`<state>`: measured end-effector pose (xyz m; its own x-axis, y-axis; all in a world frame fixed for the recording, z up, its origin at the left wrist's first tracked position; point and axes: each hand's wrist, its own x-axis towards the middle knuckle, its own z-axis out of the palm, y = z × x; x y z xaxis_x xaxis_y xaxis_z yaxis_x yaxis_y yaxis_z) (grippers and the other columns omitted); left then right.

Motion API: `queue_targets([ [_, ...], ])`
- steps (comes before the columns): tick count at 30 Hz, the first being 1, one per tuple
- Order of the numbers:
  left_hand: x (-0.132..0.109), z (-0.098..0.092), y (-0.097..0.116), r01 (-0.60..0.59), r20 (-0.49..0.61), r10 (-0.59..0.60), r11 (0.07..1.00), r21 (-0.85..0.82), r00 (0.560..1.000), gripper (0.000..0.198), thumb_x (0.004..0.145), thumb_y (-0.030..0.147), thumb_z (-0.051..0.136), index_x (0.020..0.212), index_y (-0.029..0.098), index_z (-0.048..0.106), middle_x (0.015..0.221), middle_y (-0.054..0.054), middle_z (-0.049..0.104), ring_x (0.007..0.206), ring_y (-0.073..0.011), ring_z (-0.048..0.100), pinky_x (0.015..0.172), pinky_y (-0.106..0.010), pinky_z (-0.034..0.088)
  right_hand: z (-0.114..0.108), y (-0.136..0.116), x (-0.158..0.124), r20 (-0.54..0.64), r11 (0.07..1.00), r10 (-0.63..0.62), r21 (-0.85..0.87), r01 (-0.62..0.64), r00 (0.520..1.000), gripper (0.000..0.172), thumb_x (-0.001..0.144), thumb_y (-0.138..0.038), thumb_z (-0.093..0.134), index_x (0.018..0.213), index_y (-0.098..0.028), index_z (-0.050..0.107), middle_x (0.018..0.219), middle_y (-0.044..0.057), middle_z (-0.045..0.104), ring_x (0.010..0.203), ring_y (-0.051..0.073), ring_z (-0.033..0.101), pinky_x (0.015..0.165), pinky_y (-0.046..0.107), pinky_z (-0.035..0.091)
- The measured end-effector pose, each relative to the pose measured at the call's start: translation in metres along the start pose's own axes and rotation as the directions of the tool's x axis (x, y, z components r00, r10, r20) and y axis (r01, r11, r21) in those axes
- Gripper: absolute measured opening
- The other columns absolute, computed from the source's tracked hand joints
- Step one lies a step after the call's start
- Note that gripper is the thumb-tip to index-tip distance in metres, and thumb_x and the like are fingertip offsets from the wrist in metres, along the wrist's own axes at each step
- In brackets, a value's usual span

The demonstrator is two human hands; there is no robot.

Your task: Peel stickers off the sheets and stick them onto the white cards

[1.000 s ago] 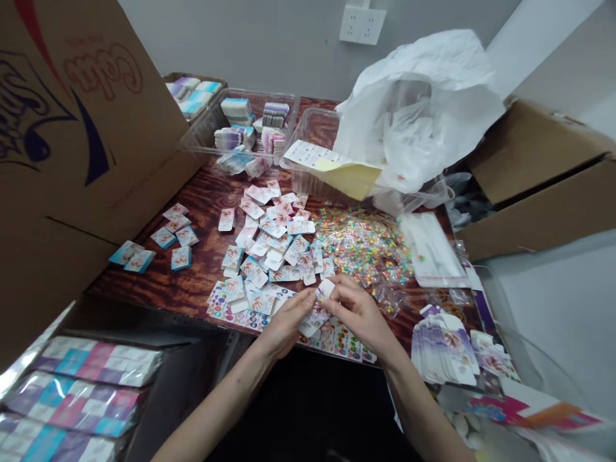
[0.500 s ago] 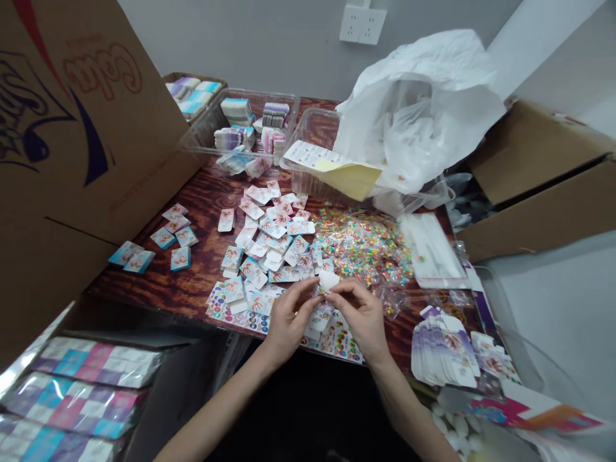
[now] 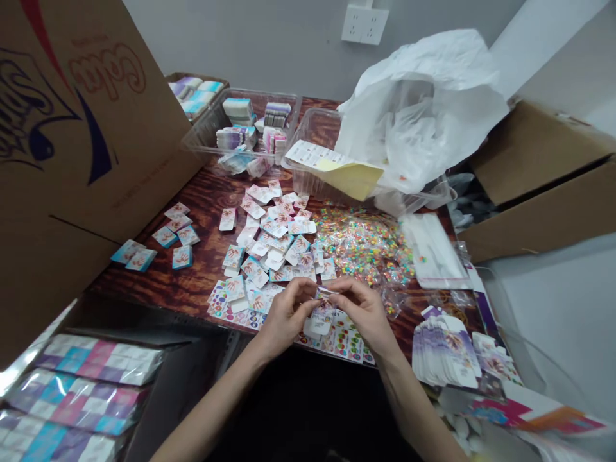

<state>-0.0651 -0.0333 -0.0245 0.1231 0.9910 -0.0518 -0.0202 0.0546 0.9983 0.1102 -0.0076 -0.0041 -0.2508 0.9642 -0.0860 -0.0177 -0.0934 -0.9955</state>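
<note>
My left hand (image 3: 285, 316) and my right hand (image 3: 362, 309) meet over the near edge of the wooden table (image 3: 202, 192). Both pinch one small white printed card (image 3: 323, 294) between thumb and fingertips. Under the hands lies a sheet of colourful stickers (image 3: 344, 340). Just beyond them is a scatter of several small printed cards (image 3: 274, 247), and to the right a heap of tiny clear bags with colourful bits (image 3: 368, 247).
A big cardboard box flap (image 3: 81, 122) stands at the left. Clear trays (image 3: 240, 128) with stacked cards sit at the back, beside a white plastic bag (image 3: 423, 109). A stack of purple cards (image 3: 445, 350) lies at right. Wrapped packs (image 3: 77, 385) are at lower left.
Both hands rose a little from the sticker sheet and drew closer together. The small white card they hold has turned edge-on between the fingertips.
</note>
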Motion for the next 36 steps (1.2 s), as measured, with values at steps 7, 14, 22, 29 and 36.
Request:
queue_targets([
  [7,-0.002,-0.002,0.005,0.013,0.083,-0.023,0.993,0.115,0.996,0.025,0.09,0.023,0.059,0.114,0.021,0.052,0.104,-0.005,0.067,0.084,-0.0148,0.065,0.07,-0.024,0.049,0.005,-0.003,0.001,-0.057,0.999,0.055,0.003,-0.054,0.997,0.009,0.078,-0.029,0.073,0.082,-0.021,0.07,0.084,0.003,0.07,0.08,0.017,0.064,0.074,0.029,0.05],
  [14,-0.001,-0.007,0.008,-0.016,0.093,-0.004,0.979,0.205,0.996,0.026,0.091,0.022,0.057,0.117,0.022,0.052,0.101,-0.005,0.067,0.079,-0.0141,0.064,0.066,-0.023,0.047,0.004,-0.007,0.002,-0.001,0.977,0.014,-0.212,-0.014,1.0,0.008,0.078,-0.026,0.071,0.082,-0.02,0.074,0.081,0.003,0.072,0.076,0.019,0.066,0.071,0.03,0.051],
  [22,0.0,-0.011,0.008,-0.033,0.098,0.005,0.958,0.284,0.995,0.026,0.091,0.025,0.058,0.116,0.022,0.055,0.1,-0.004,0.066,0.081,-0.0144,0.063,0.066,-0.022,0.048,0.006,-0.004,0.003,-0.009,0.898,-0.1,-0.431,0.086,0.995,0.013,0.085,-0.025,0.063,0.078,-0.021,0.073,0.075,0.002,0.071,0.07,0.017,0.064,0.067,0.028,0.047],
  [29,0.002,-0.013,0.01,0.015,0.125,-0.036,0.985,0.17,0.992,0.028,0.09,0.025,0.061,0.117,0.021,0.054,0.1,-0.005,0.066,0.081,-0.0143,0.063,0.068,-0.023,0.048,0.002,-0.003,0.008,-0.045,0.968,0.026,-0.249,-0.036,0.999,0.014,0.081,-0.03,0.066,0.074,-0.018,0.068,0.067,-0.001,0.065,0.062,0.014,0.057,0.059,0.026,0.043],
  [36,0.001,-0.015,0.002,0.064,0.135,-0.055,0.996,-0.065,0.989,0.03,0.087,0.024,0.064,0.115,0.02,0.054,0.095,-0.005,0.064,0.087,-0.0155,0.063,0.075,-0.025,0.049,0.004,-0.006,0.006,0.052,0.909,-0.144,-0.388,0.153,0.988,0.014,0.086,-0.025,0.063,0.074,-0.02,0.068,0.071,0.001,0.064,0.068,0.016,0.058,0.066,0.028,0.043],
])
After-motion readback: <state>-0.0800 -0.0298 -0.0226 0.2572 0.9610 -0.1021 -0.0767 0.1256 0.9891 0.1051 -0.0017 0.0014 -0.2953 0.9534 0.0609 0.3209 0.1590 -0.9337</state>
